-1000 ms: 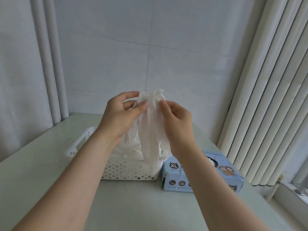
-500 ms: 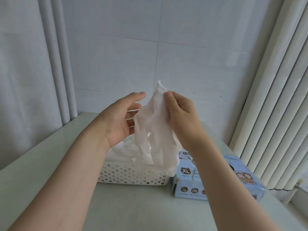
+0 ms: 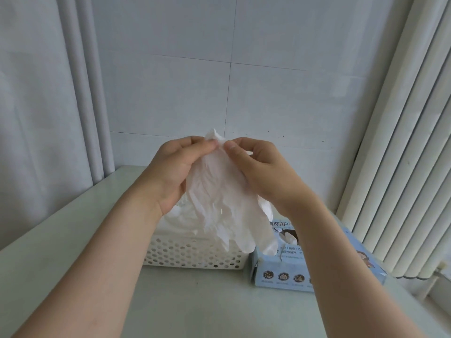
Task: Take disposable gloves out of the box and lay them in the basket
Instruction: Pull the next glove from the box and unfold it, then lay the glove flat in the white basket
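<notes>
While the white glove hangs fingers-down above the basket | left hand pinches its top edge, thumb against curled fingers | right hand pinches the same edge just to the right, thumbs almost touching | basket on the table holds more crumpled white gloves | blue box sits just right of the basket

The hanging glove covers the basket's right end and a corner of the box top; the right forearm crosses the box — most of its opening is hidden. The left hand and wrist screen the basket's left end. Small print on the box is too fine to read. Both forearms run off the bottom edge.
</notes>
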### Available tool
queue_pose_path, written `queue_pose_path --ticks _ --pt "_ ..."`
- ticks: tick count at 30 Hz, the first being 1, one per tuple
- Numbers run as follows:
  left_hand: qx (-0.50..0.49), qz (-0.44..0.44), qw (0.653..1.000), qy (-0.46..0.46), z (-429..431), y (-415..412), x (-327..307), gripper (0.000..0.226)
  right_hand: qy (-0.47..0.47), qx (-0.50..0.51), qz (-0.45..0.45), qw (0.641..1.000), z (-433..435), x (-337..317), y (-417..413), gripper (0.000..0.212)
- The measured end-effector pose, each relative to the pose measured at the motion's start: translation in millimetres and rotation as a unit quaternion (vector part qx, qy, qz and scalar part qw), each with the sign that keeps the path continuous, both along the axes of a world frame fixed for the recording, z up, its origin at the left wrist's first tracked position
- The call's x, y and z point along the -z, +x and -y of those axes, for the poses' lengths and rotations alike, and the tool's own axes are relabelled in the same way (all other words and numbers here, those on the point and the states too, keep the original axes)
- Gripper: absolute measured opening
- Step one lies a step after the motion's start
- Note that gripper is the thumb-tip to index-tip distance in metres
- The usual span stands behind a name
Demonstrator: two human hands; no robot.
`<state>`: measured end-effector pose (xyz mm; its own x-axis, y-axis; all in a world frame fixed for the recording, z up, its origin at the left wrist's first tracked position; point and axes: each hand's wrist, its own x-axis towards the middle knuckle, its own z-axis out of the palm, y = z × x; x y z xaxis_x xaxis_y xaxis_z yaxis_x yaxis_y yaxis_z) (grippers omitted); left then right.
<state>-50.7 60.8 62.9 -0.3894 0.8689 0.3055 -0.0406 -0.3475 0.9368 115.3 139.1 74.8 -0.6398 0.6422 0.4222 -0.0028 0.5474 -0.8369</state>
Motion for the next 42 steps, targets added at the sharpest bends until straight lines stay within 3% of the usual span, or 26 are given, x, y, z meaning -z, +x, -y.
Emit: queue_pose_path --ticks 3,6,9,12,15,18,20,24,26,31,34,39,42 --pt "-0.098 -0.056 0.993 0.044 -1.9 -3.6 -0.1 0.019 -0.026 0.031 0.05 0.998 -3.5 -2.4 6.4 0.015" --pt "-0.157 -0.084 0.98 0.086 -3.1 -9.6 -0.8 0.023 -0.034 0.086 0.105 0.99 -10.5 -1.3 13.1 0.015" --pt "-0.15 -0.066 0.984 0.073 -2.5 -12.3 -2.1 0.027 -0.07 0.142 0.088 0.983 -18.2 -0.9 17.3 0.023" --pt "-0.129 -0.058 0.988 0.055 -3.5 -5.6 -1.8 0.021 -0.146 0.167 0.023 0.975 -26.4 0.3 22.4 0.014" --pt "-0.102 -0.038 0.994 0.03 -4.0 4.2 -2.4 0.017 -0.237 0.153 -0.027 0.959 -35.3 4.6 27.9 0.033" --pt "-0.092 -0.014 0.995 -0.018 -7.8 2.9 3.5 0.019 -0.268 0.154 -0.008 0.951 -43.1 12.1 31.2 0.03" --pt "-0.115 -0.013 0.992 -0.055 -11.3 -4.3 11.8 0.018 -0.266 0.158 0.035 0.95 -47.2 17.8 29.7 0.042" --pt "-0.181 -0.1 0.97 -0.126 -13.0 -26.8 34.2 0.018 -0.138 0.225 0.147 0.953 -42.8 32.3 11.1 0.021" --pt "-0.222 -0.173 0.947 -0.152 -11.0 -38.4 44.4 0.017 -0.07 0.235 0.157 0.957 -41.2 43.5 -4.4 0.017" --pt "-0.269 -0.332 0.873 -0.233 -5.1 -54.3 60.4 0.02 0.101 0.28 0.176 0.938 -45.1 68.7 -41.9 0.016" --pt "-0.296 -0.404 0.816 -0.289 -3.7 -63.5 67.7 0.02 0.155 0.289 0.185 0.926 -44.1 78.5 -51.5 0.022" --pt "-0.329 -0.466 0.734 -0.369 -2.5 -70.1 71.7 0.033 0.268 0.301 0.24 0.883 -36.6 79.6 -51.5 0.022" --pt "-0.353 -0.478 0.705 -0.388 -2.7 -64.7 67.4 0.032 0.302 0.222 0.268 0.888 -33.8 71.0 -49.3 0.034"
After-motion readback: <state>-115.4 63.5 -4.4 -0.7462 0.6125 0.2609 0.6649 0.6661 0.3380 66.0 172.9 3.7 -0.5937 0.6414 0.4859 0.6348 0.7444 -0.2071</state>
